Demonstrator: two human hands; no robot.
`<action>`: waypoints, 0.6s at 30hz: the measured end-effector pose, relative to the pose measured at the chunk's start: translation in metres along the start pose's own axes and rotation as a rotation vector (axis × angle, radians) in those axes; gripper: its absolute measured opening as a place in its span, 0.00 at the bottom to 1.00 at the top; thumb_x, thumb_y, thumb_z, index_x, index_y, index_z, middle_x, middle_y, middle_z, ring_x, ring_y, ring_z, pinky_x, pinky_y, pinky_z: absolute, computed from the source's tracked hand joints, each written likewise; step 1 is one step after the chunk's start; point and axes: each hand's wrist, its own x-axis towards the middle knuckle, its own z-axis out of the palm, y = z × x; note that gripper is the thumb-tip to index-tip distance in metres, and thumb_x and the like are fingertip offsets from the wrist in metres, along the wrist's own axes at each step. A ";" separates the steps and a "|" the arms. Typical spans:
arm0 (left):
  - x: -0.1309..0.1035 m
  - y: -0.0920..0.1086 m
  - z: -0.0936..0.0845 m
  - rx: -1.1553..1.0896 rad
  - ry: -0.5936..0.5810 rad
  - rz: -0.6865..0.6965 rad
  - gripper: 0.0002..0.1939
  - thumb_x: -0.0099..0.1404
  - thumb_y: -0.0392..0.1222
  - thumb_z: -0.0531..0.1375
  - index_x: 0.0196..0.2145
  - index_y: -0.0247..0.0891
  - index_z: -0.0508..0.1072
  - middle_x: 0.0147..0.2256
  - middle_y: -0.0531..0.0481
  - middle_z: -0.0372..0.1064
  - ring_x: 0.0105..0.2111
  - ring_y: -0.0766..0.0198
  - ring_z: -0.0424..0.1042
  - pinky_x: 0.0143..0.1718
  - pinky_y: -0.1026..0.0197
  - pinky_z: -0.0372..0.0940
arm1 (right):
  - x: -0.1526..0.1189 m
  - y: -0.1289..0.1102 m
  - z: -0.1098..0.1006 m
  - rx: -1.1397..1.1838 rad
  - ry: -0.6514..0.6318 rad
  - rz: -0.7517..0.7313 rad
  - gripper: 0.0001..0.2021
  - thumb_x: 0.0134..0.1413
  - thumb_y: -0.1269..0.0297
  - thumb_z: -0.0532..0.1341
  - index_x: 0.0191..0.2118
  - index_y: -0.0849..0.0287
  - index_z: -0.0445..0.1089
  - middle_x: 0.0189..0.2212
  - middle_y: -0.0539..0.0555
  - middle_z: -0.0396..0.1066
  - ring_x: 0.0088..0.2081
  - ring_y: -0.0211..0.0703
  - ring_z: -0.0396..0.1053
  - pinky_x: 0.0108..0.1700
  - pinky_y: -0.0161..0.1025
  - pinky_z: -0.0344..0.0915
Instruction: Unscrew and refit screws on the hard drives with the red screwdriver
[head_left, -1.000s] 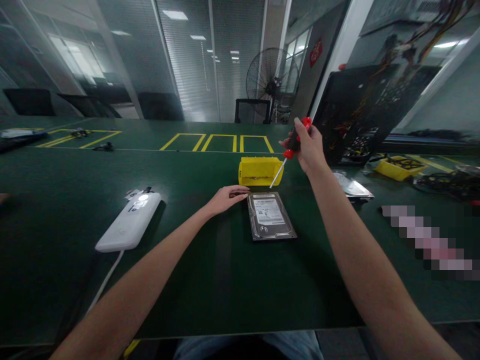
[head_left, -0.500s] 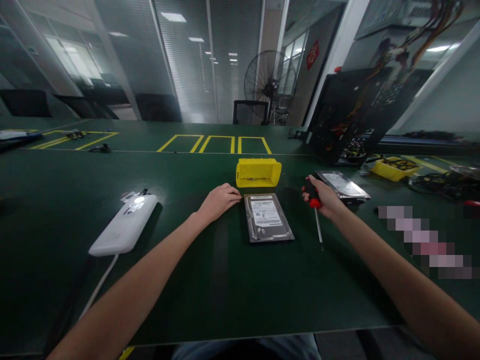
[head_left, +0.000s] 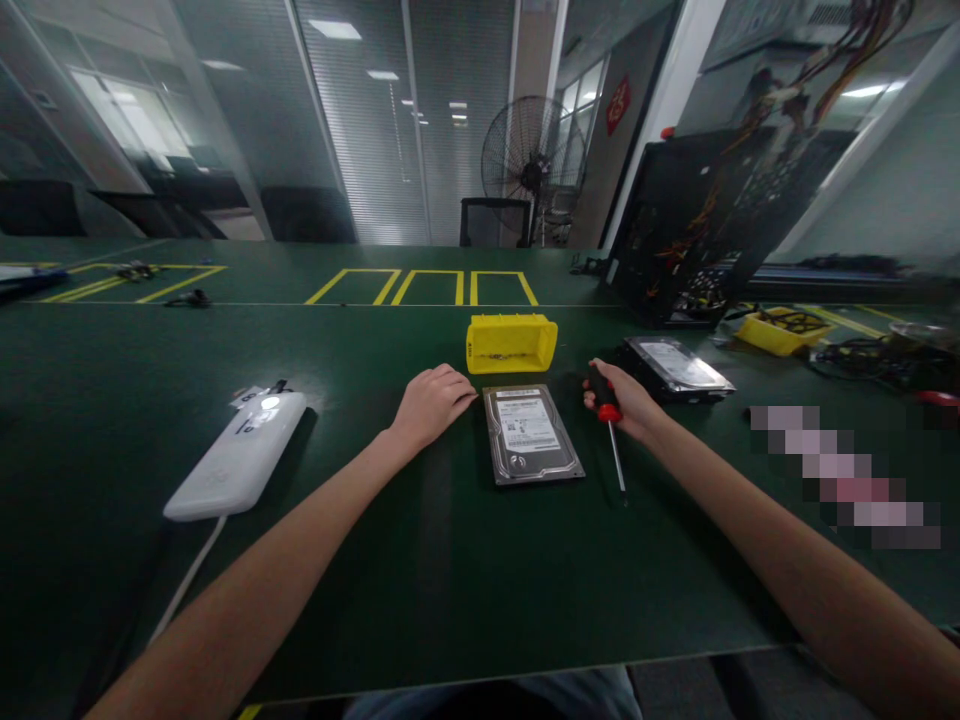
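A silver hard drive (head_left: 559, 455) with a white label lies flat on the green table (head_left: 360, 590), between my hands. By its far left corner rests my left hand (head_left: 433, 405), fingers bent and thumb drawn to the fingertips; whatever they may pinch is hidden. My right hand (head_left: 626, 398) grips a screwdriver (head_left: 606, 410) with a black and red handle. Its shaft slants down toward me, right of the drive and apart from it, with the tip pointing at the table. Just beyond the drive, a yellow bin (head_left: 512, 330) faces me with several tiny metal pieces inside.
Behind my right hand lies a second hard drive (head_left: 679, 368). A white power bank (head_left: 232, 465) with a cable sits at left. An open black computer case (head_left: 675, 230) stands at the back right, near another yellow bin (head_left: 781, 335) and dark cables (head_left: 862, 358).
My right hand has shifted slightly left with the screwdriver, closer to the hard drive. My left hand stays at the drive's corner. The whole view has moved a little.
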 end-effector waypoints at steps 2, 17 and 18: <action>-0.009 0.014 -0.008 -0.147 0.038 -0.119 0.09 0.65 0.41 0.53 0.37 0.37 0.71 0.38 0.48 0.70 0.42 0.59 0.64 0.40 0.56 0.61 | 0.000 0.002 0.000 -0.005 -0.006 -0.002 0.04 0.58 0.63 0.53 0.38 0.57 0.59 0.23 0.49 0.64 0.19 0.32 0.64 0.20 0.31 0.67; -0.058 0.079 -0.040 -0.301 -0.222 -0.100 0.11 0.68 0.40 0.45 0.34 0.37 0.65 0.34 0.48 0.65 0.33 0.62 0.62 0.36 0.58 0.58 | -0.015 0.003 0.003 -1.337 0.025 -0.427 0.20 0.52 0.52 0.56 0.44 0.63 0.65 0.39 0.62 0.64 0.42 0.53 0.66 0.46 0.52 0.64; -0.059 0.079 -0.037 -0.256 -0.212 -0.084 0.11 0.68 0.40 0.45 0.36 0.37 0.66 0.34 0.48 0.66 0.34 0.61 0.62 0.38 0.57 0.58 | -0.026 0.000 0.008 -1.370 0.002 -0.453 0.20 0.50 0.54 0.58 0.45 0.63 0.66 0.41 0.63 0.62 0.44 0.55 0.65 0.48 0.54 0.62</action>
